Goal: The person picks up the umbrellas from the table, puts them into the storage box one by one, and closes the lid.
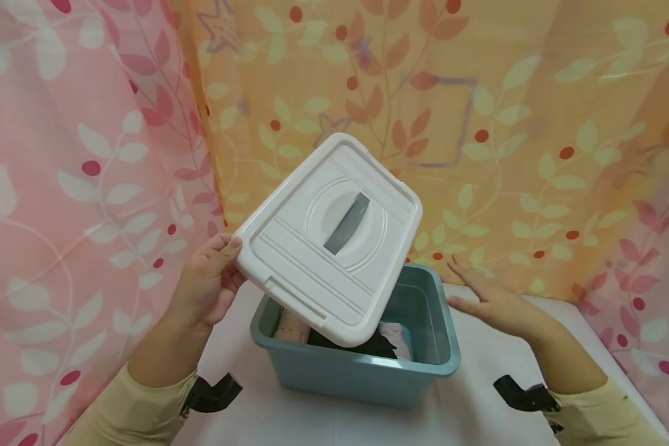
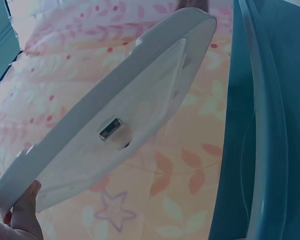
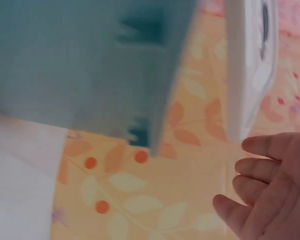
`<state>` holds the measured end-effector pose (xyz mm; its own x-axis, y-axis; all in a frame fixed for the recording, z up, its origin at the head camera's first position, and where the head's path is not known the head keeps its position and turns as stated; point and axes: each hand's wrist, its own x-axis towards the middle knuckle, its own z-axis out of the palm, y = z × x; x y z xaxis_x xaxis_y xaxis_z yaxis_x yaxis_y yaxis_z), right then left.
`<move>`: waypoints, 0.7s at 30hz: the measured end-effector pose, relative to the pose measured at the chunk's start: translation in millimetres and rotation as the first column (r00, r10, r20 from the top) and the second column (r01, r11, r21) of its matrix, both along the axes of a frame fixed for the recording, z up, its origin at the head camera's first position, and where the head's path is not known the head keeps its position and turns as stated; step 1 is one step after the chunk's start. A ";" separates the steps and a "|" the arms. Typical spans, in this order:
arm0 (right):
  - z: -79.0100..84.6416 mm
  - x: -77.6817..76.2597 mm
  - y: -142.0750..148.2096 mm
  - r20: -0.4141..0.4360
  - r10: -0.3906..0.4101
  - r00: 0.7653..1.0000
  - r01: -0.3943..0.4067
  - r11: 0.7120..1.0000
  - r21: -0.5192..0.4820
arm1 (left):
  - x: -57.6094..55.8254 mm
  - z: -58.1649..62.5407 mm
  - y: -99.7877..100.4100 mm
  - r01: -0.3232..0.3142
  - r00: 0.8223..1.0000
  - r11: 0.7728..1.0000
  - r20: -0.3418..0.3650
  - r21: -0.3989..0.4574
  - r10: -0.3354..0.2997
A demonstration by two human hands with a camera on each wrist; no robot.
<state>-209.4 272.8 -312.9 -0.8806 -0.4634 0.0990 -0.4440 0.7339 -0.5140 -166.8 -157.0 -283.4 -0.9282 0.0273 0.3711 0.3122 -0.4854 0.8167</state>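
Observation:
My left hand [image 1: 209, 279] pinches a corner of a white plastic lid [image 1: 290, 229], thumb on top and fingers beneath. The lid, with a grey handle [image 1: 347, 224] in its middle, is tilted above a blue-green storage bin [image 1: 357, 378]. Its underside faces the left wrist view. Inside the bin lie a pinkish rolled cloth [image 1: 292, 327], a black cloth [image 1: 381, 347] and a pale pink cloth [image 1: 394, 337]; the lid hides part of them. To the right of the bin my right hand [image 1: 498, 303] is held up with fingers extended, holding nothing.
The bin stands on a white tabletop [image 1: 496, 359]. Behind it hangs a yellow leaf-patterned curtain [image 1: 513, 186], with pink patterned curtains [image 1: 61, 186] at both sides. A black wrist mount [image 1: 214, 394] sits on each forearm.

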 end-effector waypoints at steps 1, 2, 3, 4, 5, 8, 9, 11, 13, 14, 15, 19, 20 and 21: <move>7.9 -4.2 2.0 0.001 -0.020 1.000 0.020 1.000 -0.020 | -0.3 -0.5 0.2 0.005 1.000 1.000 -0.003 -0.002 -0.005; 15.7 -8.4 3.7 0.008 -0.040 0.999 0.041 0.998 -0.043 | -0.4 -0.9 0.6 0.011 1.000 1.000 -0.007 -0.003 -0.011; 23.1 -13.3 4.2 0.009 -0.056 0.998 0.056 0.996 -0.076 | -0.3 -1.2 0.9 0.018 1.000 1.000 -0.011 -0.004 -0.019; 30.2 -17.9 4.2 0.010 -0.081 0.997 0.082 0.992 -0.101 | -0.3 -1.5 1.3 0.024 1.000 1.000 -0.015 -0.007 -0.024; 37.2 -22.7 3.7 0.013 -0.108 0.994 0.108 0.986 -0.126 | -0.1 -1.6 1.8 0.027 0.999 1.000 -0.018 -0.010 -0.027; 54.3 -37.0 1.2 0.004 -0.180 0.984 0.179 0.972 -0.150 | 1.2 -1.2 3.3 0.043 0.999 0.999 -0.025 -0.023 -0.043; 58.6 -41.5 0.1 0.001 -0.200 0.980 0.198 0.969 -0.147 | 1.8 -0.9 3.6 0.049 0.998 0.998 -0.027 -0.028 -0.049; 65.8 -48.4 -1.3 0.010 -0.234 0.972 0.233 0.965 -0.117 | 3.2 -0.2 4.9 0.058 0.998 0.998 -0.032 -0.041 -0.059; 70.7 -54.2 -2.4 0.017 -0.240 0.971 0.240 0.965 -0.102 | 4.8 0.7 6.0 0.066 0.997 0.996 -0.041 -0.051 -0.069; 72.6 -56.4 -3.2 0.018 -0.239 0.971 0.239 0.966 -0.101 | 5.8 1.3 6.5 0.070 0.996 0.996 -0.046 -0.056 -0.073; 74.0 -58.2 -4.0 0.017 -0.238 0.971 0.238 0.966 -0.101 | 6.8 1.9 7.1 0.073 0.996 0.996 -0.049 -0.059 -0.076; 76.2 -64.2 -8.9 -0.024 -0.220 0.975 0.215 0.968 -0.127 | 11.1 4.6 10.5 0.085 0.994 0.994 -0.058 -0.074 -0.089; 76.0 -65.4 -10.6 -0.038 -0.218 0.975 0.211 0.968 -0.136 | 12.2 5.4 11.7 0.087 0.994 0.993 -0.058 -0.077 -0.092; 75.5 -66.5 -12.1 -0.054 -0.219 0.974 0.210 0.968 -0.141 | 13.0 6.0 12.8 0.090 0.994 0.993 -0.060 -0.082 -0.095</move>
<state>-275.8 260.7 -237.4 -0.9468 -0.2431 0.2108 -0.3215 0.7426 -0.5875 -153.8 -144.2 -277.4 -0.8950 0.1436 0.4223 0.3211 -0.4496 0.8335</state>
